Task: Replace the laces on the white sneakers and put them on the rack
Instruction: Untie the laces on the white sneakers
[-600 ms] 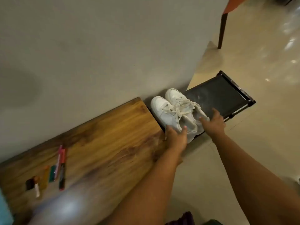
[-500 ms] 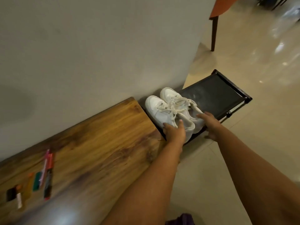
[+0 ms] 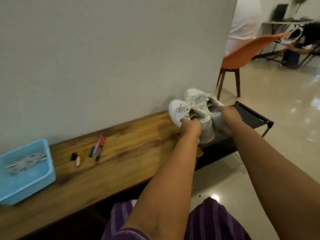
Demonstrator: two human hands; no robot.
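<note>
Glossy tile floor (image 3: 285, 135), grained wooden bench (image 3: 129, 153), smooth blue plastic tray (image 3: 50, 170).

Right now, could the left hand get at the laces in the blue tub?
Probably not yet: the left hand grips a white sneaker. The laces lie uncovered in the blue tub, far along the bench.

- A long wooden bench (image 3: 131, 153) stands against the wall.
- A blue tub (image 3: 34, 181) sits on its left end.
- Some coloured markers (image 3: 94, 150) lie right of the blue tub.
</note>
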